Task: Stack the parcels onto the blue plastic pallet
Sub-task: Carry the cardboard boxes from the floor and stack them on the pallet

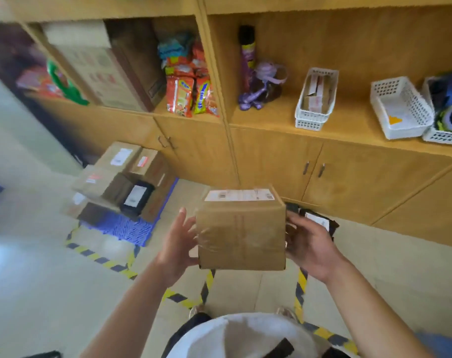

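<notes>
I carry a brown cardboard parcel with a white label on top, at chest height in the middle of the view. My left hand presses its left side with straight, spread fingers. My right hand grips its right side, thumb and fingers curled at the edge. The blue plastic pallet lies on the floor to the left, by the cupboard. Several cardboard parcels and a black one are stacked on it. Another black parcel shows just beyond my right hand; whether that hand touches it I cannot tell.
Yellow-and-black tape marks squares on the floor around the pallet and at my feet. A wooden cupboard with shut doors runs along the back. Its open shelves hold boxes, snack packets and white baskets.
</notes>
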{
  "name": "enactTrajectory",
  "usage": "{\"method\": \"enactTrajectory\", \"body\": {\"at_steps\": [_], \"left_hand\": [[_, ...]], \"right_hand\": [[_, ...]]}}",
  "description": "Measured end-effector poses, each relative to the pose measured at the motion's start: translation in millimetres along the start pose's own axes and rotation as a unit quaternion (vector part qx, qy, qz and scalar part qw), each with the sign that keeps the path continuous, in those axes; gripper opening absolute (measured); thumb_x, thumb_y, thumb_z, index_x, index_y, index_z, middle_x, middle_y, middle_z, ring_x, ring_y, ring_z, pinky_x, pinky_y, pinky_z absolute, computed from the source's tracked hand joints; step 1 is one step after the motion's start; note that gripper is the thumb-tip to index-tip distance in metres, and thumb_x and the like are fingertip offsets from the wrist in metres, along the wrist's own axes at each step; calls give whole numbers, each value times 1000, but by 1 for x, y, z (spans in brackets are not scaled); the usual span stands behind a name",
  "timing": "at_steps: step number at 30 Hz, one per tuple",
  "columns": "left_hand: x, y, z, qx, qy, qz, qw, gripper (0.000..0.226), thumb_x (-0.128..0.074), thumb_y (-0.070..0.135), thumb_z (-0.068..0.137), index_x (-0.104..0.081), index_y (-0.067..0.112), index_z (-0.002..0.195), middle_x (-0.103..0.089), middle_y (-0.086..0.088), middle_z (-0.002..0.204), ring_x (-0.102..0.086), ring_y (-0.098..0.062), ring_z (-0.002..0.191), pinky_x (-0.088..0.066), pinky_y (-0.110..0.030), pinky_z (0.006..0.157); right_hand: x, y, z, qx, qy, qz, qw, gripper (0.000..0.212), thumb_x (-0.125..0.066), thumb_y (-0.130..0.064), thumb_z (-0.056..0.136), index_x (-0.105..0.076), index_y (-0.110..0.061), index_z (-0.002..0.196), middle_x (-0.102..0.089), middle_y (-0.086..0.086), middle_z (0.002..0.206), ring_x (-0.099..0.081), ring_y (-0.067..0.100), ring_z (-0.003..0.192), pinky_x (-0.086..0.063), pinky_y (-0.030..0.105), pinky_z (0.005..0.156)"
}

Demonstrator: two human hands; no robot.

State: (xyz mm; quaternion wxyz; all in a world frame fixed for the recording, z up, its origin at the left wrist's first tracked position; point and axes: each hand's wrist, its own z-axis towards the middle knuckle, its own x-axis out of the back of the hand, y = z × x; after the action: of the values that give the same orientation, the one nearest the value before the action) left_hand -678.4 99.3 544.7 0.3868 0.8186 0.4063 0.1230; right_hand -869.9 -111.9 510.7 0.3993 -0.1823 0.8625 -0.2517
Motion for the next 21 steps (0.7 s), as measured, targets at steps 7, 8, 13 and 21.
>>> {"method": "enactTrajectory", "body": {"at_steps": [7, 8, 13, 21], "left_hand": [[110, -12, -35, -46, 11, -89, 995, 64, -58, 64, 83, -59, 21, 131, -65, -4, 127, -61, -25, 115, -57, -48, 76], [132, -16, -39, -53, 17, -100, 993, 69, -62, 63, 78, -56, 20, 132, -64, -4, 128, -60, -25, 117, -57, -47, 74], [247, -42, -66, -47, 20, -179, 983, 77, -71, 58, 67, -54, 20, 132, -64, -2, 125, -60, -24, 112, -56, -45, 70], [378, -59, -75, -4, 5, -260, 966, 78, -73, 61, 72, -50, 31, 140, -62, -16, 131, -63, -39, 114, -54, -54, 85]], "right_hand": [[-119, 45, 39, -12, -11, -163, 987, 68, -66, -62, 76, -61, -26, 133, -69, -1, 127, -61, 23, 117, -44, 47, 94], [-138, 60, 47, -12, -9, -190, 982, 69, -71, -58, 72, -60, -30, 133, -69, -1, 127, -62, 22, 118, -45, 46, 96], [-231, 126, 79, -2, -22, -251, 968, 61, -67, -41, 72, -57, -30, 131, -69, 0, 126, -63, 25, 119, -46, 46, 95], [-345, 191, 123, 0, -95, -294, 951, 57, -65, -34, 74, -56, -37, 131, -70, -3, 123, -65, 22, 116, -46, 46, 104]]}}
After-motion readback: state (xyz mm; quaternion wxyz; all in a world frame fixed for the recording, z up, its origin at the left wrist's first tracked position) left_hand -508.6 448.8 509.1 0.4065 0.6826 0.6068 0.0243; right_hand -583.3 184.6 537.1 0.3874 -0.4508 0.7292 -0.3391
